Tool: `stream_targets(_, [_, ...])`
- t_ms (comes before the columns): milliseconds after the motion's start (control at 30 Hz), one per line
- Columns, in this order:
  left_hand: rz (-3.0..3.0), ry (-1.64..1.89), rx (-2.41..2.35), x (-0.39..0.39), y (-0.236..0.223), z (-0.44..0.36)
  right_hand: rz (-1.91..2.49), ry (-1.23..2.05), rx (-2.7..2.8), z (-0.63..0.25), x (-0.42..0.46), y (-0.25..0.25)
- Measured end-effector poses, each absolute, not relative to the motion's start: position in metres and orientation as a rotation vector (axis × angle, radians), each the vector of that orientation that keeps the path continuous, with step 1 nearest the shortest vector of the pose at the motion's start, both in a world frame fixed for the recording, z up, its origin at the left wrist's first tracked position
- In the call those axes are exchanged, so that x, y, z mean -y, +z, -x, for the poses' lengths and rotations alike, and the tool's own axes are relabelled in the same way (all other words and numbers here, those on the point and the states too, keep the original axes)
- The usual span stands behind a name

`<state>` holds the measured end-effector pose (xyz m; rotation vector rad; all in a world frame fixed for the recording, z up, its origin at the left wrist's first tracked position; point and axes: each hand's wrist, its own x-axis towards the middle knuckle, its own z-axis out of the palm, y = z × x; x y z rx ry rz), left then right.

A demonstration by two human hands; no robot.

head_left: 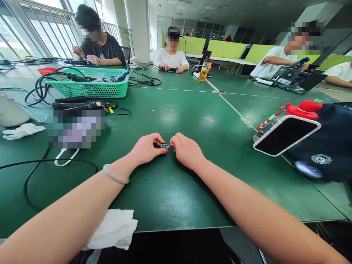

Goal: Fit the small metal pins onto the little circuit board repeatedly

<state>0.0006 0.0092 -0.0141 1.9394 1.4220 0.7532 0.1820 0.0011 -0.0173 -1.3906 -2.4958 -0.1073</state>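
Circuit board (pixel 164 146) pinched at its edge between my left hand's (pixel 150 148) thumb and fingers, low over the green table (pixel 165 198); my right hand (pixel 185 149) curls just beside it, its grip unclear.

Desk (pixel 187 113): green, crossed by pale lines; basket (pixel 93 87) towards its far left corner, mint green with a grid of holes; tissue (pixel 114 229) at its near edge, plain white. Towards the right edge: phone (pixel 286 135), black screen within a pale, speckled rim; bag (pixel 324 143), dark navy with a round white emblem; strap (pixel 271 121), banded red, green and white. Left wrist bangle (pixel 115 175), milky pale grey; small piece (pixel 165 146) between left fingertips, dark with light markings.
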Motion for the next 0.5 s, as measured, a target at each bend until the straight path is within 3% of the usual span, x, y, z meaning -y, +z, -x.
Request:
stream_targets(333, [-1.989, 0.738, -1.291, -0.004, -0.0079, -0.004, 1.227, -0.203, 2.526, -0.1781, 0.0042, -0.0186])
stream_targets(500, [-2.004, 0.733, -1.332, -0.0059, -0.0097, -0.0013, 1.245, -0.047, 2.466, -0.1832, 0.0059, -0.013])
